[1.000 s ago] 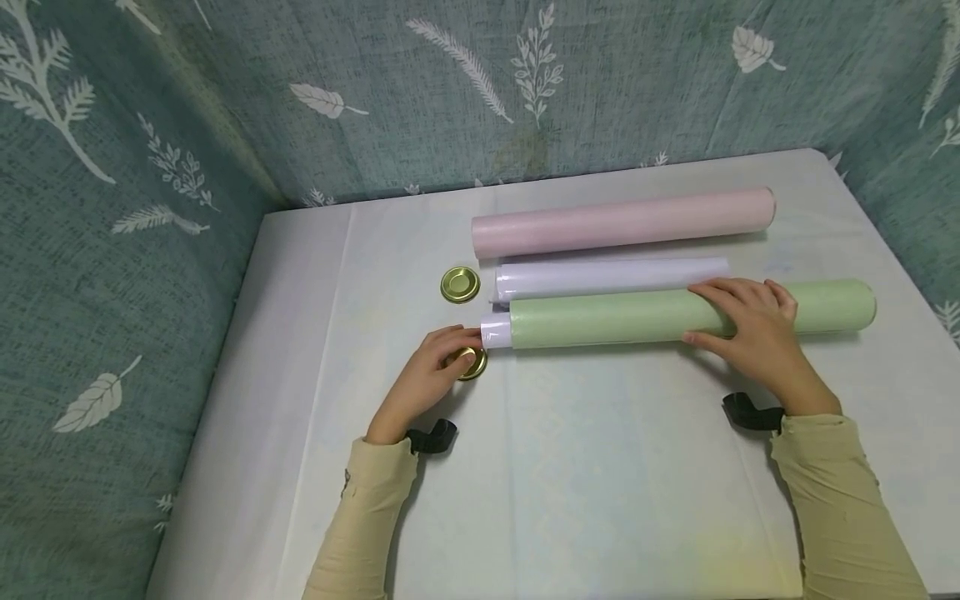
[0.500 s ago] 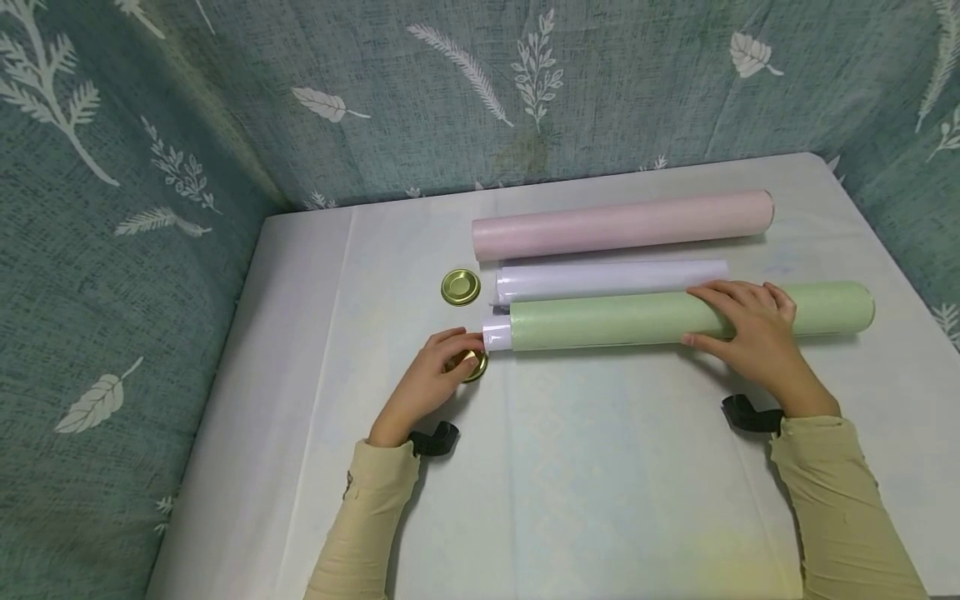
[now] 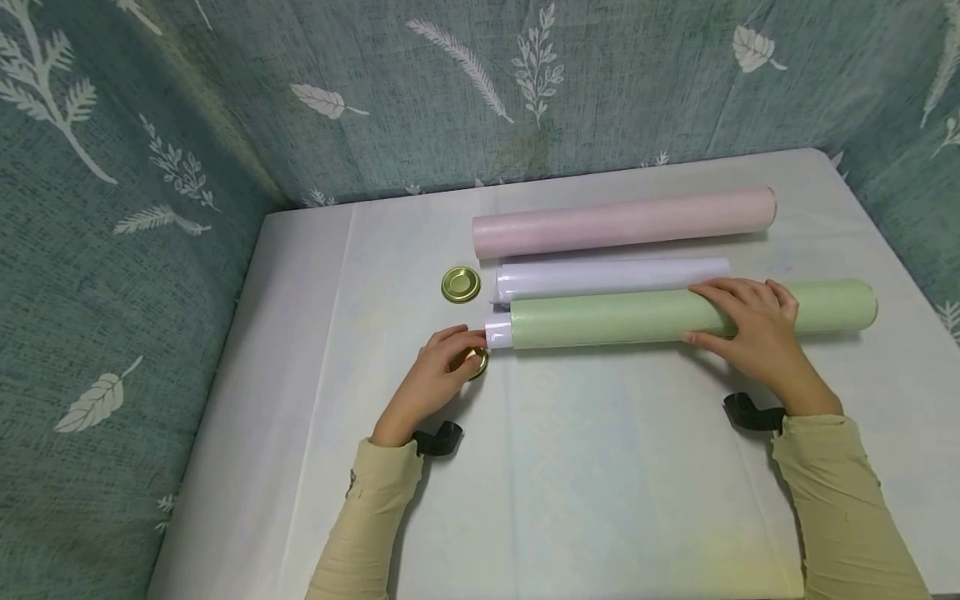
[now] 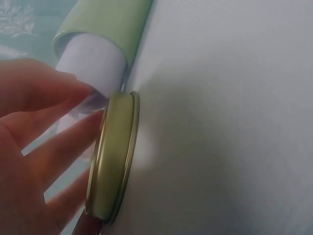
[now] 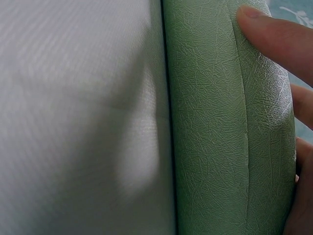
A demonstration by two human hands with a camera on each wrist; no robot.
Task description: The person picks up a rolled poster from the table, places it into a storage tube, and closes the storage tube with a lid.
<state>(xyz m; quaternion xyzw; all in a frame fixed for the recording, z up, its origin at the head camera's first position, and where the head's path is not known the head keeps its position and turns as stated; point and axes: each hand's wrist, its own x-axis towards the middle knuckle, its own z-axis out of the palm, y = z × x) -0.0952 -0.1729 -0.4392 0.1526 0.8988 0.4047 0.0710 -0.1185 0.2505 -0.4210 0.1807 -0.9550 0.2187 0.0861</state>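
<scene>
On the table lies a long pale green tube point(image 3: 615, 319) with a seam and a finely creased surface. The end of a rolled white sheet point(image 3: 498, 331) sticks out of its left opening. My left hand point(image 3: 435, 367) has its fingertips at the roll's protruding end; in the left wrist view the fingers point(image 4: 58, 93) reach toward its rim. A gold round lid point(image 3: 476, 363) lies right by that hand, partly hidden under it. My right hand point(image 3: 757, 333) grips the tube right of its middle, thumb on the near side, fingers over the far side; the right wrist view shows the thumb point(image 5: 274, 39) on it.
Behind the green tube lie another white roll point(image 3: 611, 279) and a pink tube point(image 3: 622, 223), roughly parallel to it. A second gold lid point(image 3: 461, 285) rests flat at their left. Leaf-patterned curtain point(image 3: 420, 92) borders the white-covered table point(image 3: 600, 483).
The white roll's exposed end has shortened slightly as my left hand has shifted a little to the right with it. My right hand stays in place on the green tube.
</scene>
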